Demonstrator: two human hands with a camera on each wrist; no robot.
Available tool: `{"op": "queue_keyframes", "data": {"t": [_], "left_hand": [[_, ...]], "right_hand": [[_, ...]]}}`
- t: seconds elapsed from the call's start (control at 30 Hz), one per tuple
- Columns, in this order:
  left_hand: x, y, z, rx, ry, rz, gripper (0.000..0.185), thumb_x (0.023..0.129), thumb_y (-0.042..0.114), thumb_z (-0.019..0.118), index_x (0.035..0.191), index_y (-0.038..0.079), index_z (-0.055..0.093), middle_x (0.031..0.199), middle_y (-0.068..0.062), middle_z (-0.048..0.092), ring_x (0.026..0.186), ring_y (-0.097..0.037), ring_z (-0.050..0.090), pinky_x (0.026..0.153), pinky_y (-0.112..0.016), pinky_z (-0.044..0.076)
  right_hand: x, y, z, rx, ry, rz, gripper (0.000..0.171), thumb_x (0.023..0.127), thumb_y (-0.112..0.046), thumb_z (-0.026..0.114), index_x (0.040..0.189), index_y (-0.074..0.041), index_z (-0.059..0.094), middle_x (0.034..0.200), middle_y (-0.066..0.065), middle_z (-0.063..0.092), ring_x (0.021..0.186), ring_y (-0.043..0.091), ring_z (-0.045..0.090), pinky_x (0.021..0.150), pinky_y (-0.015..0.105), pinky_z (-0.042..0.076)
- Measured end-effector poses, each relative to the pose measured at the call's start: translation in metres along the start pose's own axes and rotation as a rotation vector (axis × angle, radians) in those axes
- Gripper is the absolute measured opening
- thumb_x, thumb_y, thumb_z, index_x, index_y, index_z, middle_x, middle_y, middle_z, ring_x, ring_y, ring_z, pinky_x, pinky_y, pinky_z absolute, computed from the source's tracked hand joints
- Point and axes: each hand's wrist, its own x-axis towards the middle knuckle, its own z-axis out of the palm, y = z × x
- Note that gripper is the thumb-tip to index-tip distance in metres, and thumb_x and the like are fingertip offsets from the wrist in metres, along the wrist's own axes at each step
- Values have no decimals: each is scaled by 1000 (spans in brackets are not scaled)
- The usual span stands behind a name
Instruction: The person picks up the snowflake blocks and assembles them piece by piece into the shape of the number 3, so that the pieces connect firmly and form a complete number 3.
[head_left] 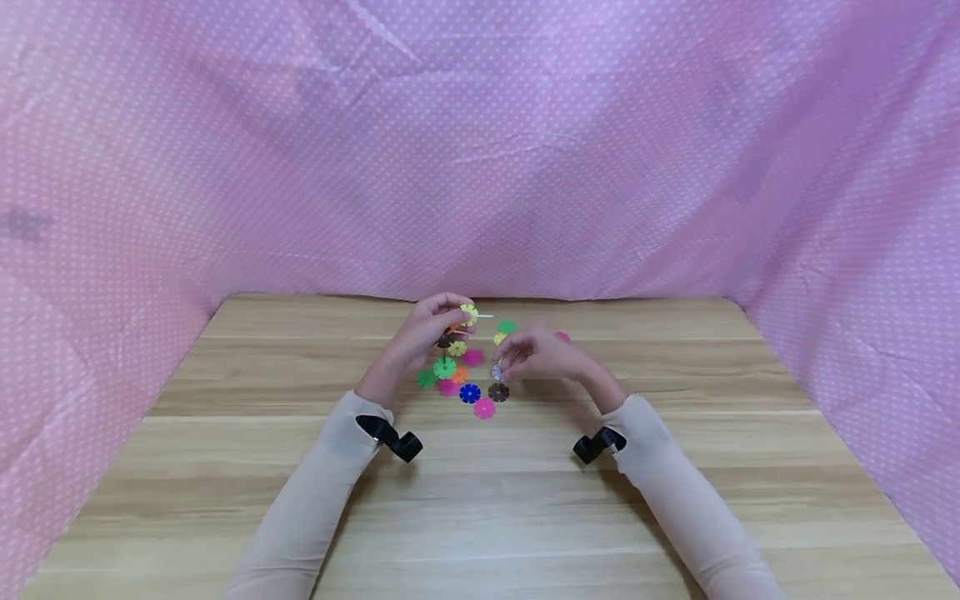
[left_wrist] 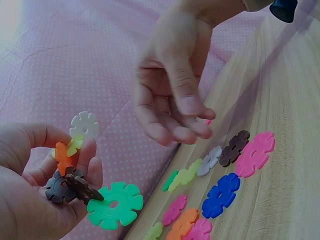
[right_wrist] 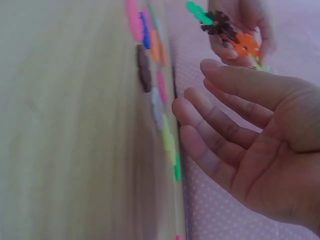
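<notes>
My left hand [head_left: 448, 323] is raised above the wooden table [head_left: 480, 500] and grips a cluster of joined snowflake discs [left_wrist: 80, 175]. The cluster has white, yellow-green, orange, grey and brown discs, with a green disc [left_wrist: 115, 204] at its lower end. My right hand [head_left: 517, 358] hovers just right of it with relaxed fingers [left_wrist: 192, 127] and holds nothing; its palm [right_wrist: 260, 150] shows bare. Below the hands lie several loose discs: blue [head_left: 469, 392], brown [head_left: 498, 392], pink [head_left: 484, 407], green [head_left: 427, 378] and a pale grey one [left_wrist: 209, 160] under the right fingertips.
Pink dotted cloth [head_left: 480, 167] walls the table at the back and both sides. More discs lie behind the right hand, among them a green one [head_left: 507, 327] and a pink one [head_left: 562, 337]. A black wrist camera mount [head_left: 390, 436] sits on each sleeve.
</notes>
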Motion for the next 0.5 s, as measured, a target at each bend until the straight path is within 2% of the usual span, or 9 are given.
{"op": "queue_keyframes", "data": {"t": [0.1, 0.27, 0.5], "left_hand": [[0, 0, 2, -6, 0, -7, 31, 101, 13, 61, 130, 2, 59, 100, 0, 68, 88, -15, 71, 97, -43, 59], [-1, -1, 4, -7, 1, -23, 29, 101, 14, 62, 128, 4, 60, 102, 0, 68, 92, -18, 71, 94, -40, 60], [0, -2, 4, -5, -5, -55, 28, 102, 16, 61, 128, 6, 61, 104, -1, 69, 97, -19, 71, 108, -52, 51]], "right_hand": [[-2, 1, 3, -38, -63, -9, 28, 85, 2, 77, 112, 7, 70, 94, 19, 72, 84, 18, 67, 75, 22, 58], [-1, 1, 5, -132, -132, -21, 29, 85, -1, 79, 113, 2, 73, 84, 10, 66, 74, 10, 58, 66, 20, 52], [2, 4, 8, -200, -174, -61, 28, 84, 0, 80, 112, 0, 75, 78, 7, 63, 68, 8, 52, 62, 18, 45]]}}
